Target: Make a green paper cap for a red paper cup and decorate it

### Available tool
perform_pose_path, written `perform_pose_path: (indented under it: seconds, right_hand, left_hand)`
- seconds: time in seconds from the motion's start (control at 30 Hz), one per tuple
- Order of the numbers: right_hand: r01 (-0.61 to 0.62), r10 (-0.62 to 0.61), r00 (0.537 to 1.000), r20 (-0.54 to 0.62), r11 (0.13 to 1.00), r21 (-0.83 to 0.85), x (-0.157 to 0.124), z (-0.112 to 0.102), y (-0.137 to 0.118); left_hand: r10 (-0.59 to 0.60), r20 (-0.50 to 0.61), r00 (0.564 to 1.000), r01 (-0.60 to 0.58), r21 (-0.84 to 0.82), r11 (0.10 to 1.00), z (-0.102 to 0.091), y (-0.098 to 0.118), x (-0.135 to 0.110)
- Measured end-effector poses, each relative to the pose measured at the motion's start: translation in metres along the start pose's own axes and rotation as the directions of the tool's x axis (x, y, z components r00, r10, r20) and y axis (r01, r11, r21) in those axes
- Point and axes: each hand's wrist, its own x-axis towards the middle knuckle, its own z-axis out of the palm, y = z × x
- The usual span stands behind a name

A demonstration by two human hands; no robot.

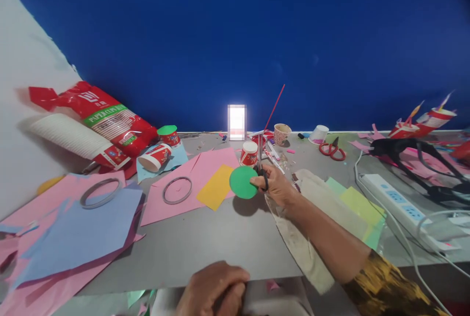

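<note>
My right hand (274,186) is closed on a pair of scissors (260,152) with dark handles, blades pointing up. The same hand pinches the edge of a round green paper disc (243,183), held above the grey table. At the table's front edge, my left hand (216,287) is loosely curled, and no object shows in it. Just beyond the disc stands a red and white paper cup (249,153). To its left a yellow paper sheet (216,188) lies on pink paper (157,208), where a grey ring (177,190) also rests.
Left are a red paper-cup bag (110,115), stacked cups (77,137), blue paper (84,235) and another grey ring (101,192). Red-handled scissors (332,149) lie at the back right. Further right are a power strip (404,208) with cables and a black frame (407,154). A cloth (323,198) lies under my right forearm.
</note>
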Motion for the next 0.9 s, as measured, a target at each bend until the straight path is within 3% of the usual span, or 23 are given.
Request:
perform_pose_path:
  seconds: [0.07, 0.13, 0.2, 0.3, 0.33, 0.47, 0.57, 0.67, 0.77, 0.9]
  right_hand:
    - [-0.008, 0.008, 1.000, 0.022, 1.000, -0.006, -0.002, 0.003, 0.002]
    - [0.004, -0.003, 0.999, 0.045, 1.000, -0.020, -0.003, 0.005, 0.003]
    - [0.021, -0.019, 0.998, 0.060, 0.999, -0.030, -0.003, 0.005, 0.005]
    - [0.020, -0.018, 0.998, 0.054, 0.999, -0.037, -0.001, 0.004, 0.006]
    - [0.021, -0.019, 0.999, 0.042, 0.999, -0.044, 0.000, 0.004, 0.006]
    - [0.074, -0.080, 0.996, -0.042, 0.987, -0.145, 0.005, 0.002, 0.004]
    - [0.133, -0.162, 0.982, -0.093, 0.957, -0.259, 0.007, 0.000, 0.003]
    - [0.153, -0.241, 0.962, -0.128, 0.865, -0.478, 0.007, -0.002, 0.005]
    - [0.104, -0.242, 0.964, -0.113, 0.730, -0.676, 0.004, -0.001, 0.006]
    - [0.073, -0.209, 0.978, -0.020, 0.426, -0.902, -0.003, 0.004, 0.003]
  left_hand:
    - [-0.118, -0.206, 0.971, 0.124, 0.017, 0.992, -0.020, 0.011, 0.029]
    - [-0.142, -0.277, 0.950, 0.158, 0.036, 0.987, -0.034, 0.019, 0.061]
    - [-0.091, -0.254, 0.963, 0.100, 0.021, 0.995, -0.043, 0.023, 0.092]
    - [-0.015, 0.002, 1.000, 0.015, 0.017, 1.000, -0.049, 0.024, 0.129]
    - [-0.014, 0.013, 1.000, 0.014, -0.002, 1.000, -0.050, 0.024, 0.140]
    - [-0.099, -0.102, 0.990, 0.089, -0.100, 0.991, -0.060, 0.017, 0.176]
    - [-0.242, -0.217, 0.946, 0.175, -0.288, 0.941, -0.071, 0.004, 0.192]
    - [-0.347, -0.310, 0.885, 0.178, -0.464, 0.868, -0.080, -0.011, 0.192]
    - [-0.342, -0.366, 0.866, 0.094, -0.551, 0.829, -0.083, -0.017, 0.185]
    - [-0.248, -0.493, 0.834, 0.006, -0.441, 0.898, -0.083, -0.005, 0.177]
